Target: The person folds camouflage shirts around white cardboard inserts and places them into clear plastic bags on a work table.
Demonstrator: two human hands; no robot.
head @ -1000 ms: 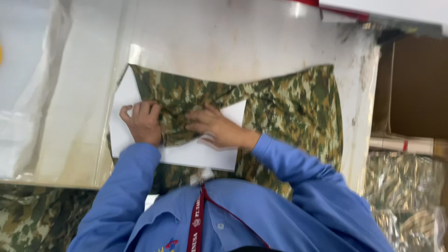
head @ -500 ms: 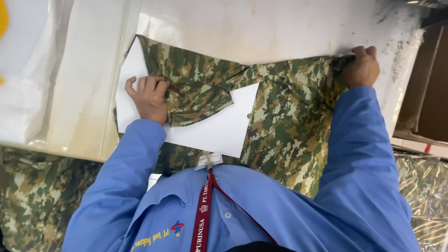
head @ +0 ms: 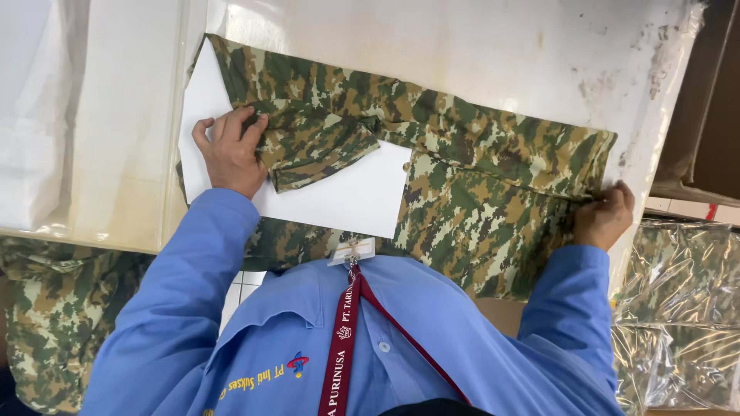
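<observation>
Camo shirt (head: 462,185) looks light, limp & non-slip: left hand (head: 229,150) flat, open on folded sleeve over white card (head: 339,196), right hand (head: 605,219) pinching hem edge, the best hold.

A garment (head: 432,154) lies spread across the table (head: 478,46), over a stiff sheet (head: 339,192) that shows at the garment's left end and along its near edge. A folded sleeve (head: 312,146) rests on the sheet, beside the left hand (head: 230,152), which presses on the sheet's left part. The right hand (head: 603,217) sits at the garment's right end, touching its edge. Left of the table lies a plastic-covered stack (head: 35,115); below that, at the near left, more fabric (head: 54,308). Bagged garments (head: 678,308) lie at the near right, with a carton (head: 713,100) behind them.
</observation>
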